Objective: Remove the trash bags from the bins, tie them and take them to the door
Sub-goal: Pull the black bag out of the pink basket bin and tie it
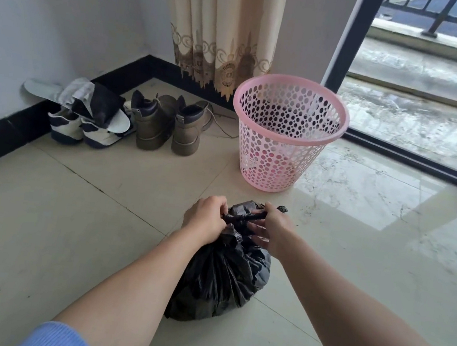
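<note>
Blue ribbed sleeves (63, 338) at frame bottom, bare forearms reaching forward. Left hand (206, 220) and right hand (271, 232): each grip clamped on the twisted neck (240, 218) of a black plastic trash bag (221, 282). Bag sits upright on the pale tiled floor (69, 224), bulging, contents hidden by the opaque film. Neck strand runs roughly left-right between the hands, free end poking out past the right hand. Pink perforated plastic bin (287, 134) stands upright just beyond, apart from the bag; inside, only its own pink wall and base show.
</note>
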Available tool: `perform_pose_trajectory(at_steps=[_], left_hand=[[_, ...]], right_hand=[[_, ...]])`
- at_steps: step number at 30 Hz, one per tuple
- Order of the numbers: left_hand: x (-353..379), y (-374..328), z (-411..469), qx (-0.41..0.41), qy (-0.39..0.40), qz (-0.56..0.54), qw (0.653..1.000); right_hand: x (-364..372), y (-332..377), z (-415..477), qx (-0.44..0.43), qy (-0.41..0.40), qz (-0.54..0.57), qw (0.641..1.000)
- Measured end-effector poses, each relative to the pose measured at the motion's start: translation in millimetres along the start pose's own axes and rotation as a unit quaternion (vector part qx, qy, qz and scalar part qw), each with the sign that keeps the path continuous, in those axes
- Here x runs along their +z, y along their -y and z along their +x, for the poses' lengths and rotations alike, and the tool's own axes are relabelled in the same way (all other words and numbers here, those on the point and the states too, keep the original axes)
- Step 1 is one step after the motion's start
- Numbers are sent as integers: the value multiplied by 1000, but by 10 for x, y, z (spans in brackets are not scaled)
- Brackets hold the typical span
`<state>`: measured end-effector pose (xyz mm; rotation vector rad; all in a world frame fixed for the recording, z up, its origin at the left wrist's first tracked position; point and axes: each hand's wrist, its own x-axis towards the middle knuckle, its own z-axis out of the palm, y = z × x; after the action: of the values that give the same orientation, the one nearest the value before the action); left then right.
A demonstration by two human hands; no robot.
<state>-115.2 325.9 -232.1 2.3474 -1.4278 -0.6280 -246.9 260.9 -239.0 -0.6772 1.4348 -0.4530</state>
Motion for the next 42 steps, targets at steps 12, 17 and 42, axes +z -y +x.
perform_pose_trajectory(at_steps=[12,17,42], left_hand=[[-591,-85,-17,-39,128,-401,906],[-639,11,47,-31,47,-335,941],[-142,1250,65,-349,-138,-403,834]], right_hand=[[30,386,-159,-54,80,216,972],[49,517,-206,-37,84,352,931],[466,8,-146,-399,-27,-676,619]])
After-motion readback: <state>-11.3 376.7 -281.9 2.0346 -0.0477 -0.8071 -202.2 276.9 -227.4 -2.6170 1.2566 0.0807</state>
